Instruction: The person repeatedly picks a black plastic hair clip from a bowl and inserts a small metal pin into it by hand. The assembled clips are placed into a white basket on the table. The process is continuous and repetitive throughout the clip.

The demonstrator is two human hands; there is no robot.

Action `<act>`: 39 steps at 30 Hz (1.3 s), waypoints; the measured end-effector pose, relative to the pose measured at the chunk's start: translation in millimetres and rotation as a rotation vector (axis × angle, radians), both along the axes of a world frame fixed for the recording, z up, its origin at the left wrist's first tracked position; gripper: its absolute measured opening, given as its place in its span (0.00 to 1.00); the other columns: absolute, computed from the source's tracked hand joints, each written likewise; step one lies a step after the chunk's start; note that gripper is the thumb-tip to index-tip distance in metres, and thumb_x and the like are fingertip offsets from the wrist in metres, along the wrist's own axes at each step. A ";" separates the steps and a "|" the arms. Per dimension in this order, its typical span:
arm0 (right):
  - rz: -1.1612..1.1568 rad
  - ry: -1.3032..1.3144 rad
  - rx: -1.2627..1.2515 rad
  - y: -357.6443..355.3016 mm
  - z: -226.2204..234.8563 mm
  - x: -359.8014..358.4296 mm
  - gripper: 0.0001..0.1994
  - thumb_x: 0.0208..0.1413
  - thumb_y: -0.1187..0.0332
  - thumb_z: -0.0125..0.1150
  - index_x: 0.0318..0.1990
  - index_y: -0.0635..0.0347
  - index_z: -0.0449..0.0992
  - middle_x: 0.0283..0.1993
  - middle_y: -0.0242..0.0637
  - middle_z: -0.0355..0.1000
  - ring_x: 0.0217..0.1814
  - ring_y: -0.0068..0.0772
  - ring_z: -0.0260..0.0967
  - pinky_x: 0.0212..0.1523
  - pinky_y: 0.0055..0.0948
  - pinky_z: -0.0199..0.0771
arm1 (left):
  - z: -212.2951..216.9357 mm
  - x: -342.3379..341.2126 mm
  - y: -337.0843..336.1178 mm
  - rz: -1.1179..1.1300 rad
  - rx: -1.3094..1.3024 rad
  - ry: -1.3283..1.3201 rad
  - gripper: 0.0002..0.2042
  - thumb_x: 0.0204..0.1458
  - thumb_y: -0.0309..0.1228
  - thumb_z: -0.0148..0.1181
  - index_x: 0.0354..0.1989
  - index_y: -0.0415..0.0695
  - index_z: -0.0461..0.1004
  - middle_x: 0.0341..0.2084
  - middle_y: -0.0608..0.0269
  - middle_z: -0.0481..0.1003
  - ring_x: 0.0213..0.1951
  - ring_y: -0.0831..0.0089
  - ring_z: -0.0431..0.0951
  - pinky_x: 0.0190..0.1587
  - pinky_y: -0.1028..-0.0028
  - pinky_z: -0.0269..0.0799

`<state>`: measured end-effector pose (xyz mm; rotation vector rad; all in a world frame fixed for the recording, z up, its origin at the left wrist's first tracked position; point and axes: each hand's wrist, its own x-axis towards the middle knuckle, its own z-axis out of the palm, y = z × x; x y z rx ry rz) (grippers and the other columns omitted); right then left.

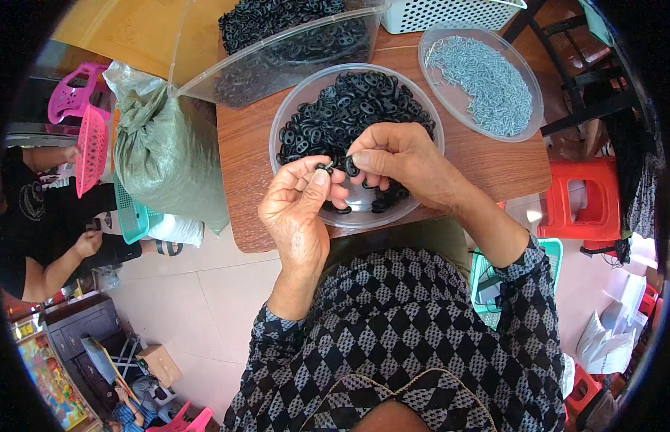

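Note:
Over a round transparent bowl (275,133) filled with small black oval plastic pieces (349,108), both my hands meet at the fingertips. A black oval piece (351,166) is pinched between the thumb and fingers of my right hand (414,164). Thumb and forefinger of my left hand (297,212) are closed on another small black piece (321,167). A short silvery pin (331,165) shows beside it, pointing toward the right hand's piece; whether it touches that piece I cannot tell. To the right, a shallow round dish (430,79) holds many small silvery pins (486,90).
Behind the bowl, a large transparent bin (277,61) holds more black pieces, beside a white perforated basket (450,16). All stand on a brown wooden table (245,194). A green sack (169,155) leans at its left; a red stool (580,201) stands right. Another person (43,223) sits far left.

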<state>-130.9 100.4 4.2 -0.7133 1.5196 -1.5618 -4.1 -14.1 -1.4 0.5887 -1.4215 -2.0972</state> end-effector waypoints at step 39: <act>-0.329 0.050 -0.252 -9.9 -14.4 28.5 0.06 0.50 0.76 0.57 0.36 0.66 0.71 0.29 0.31 0.71 0.28 0.15 0.67 0.28 0.16 0.68 | -3.8 -1.7 11.1 0.010 0.057 0.023 0.05 0.54 0.21 0.50 0.38 0.34 0.68 0.27 0.54 0.75 0.24 0.73 0.76 0.24 0.80 0.71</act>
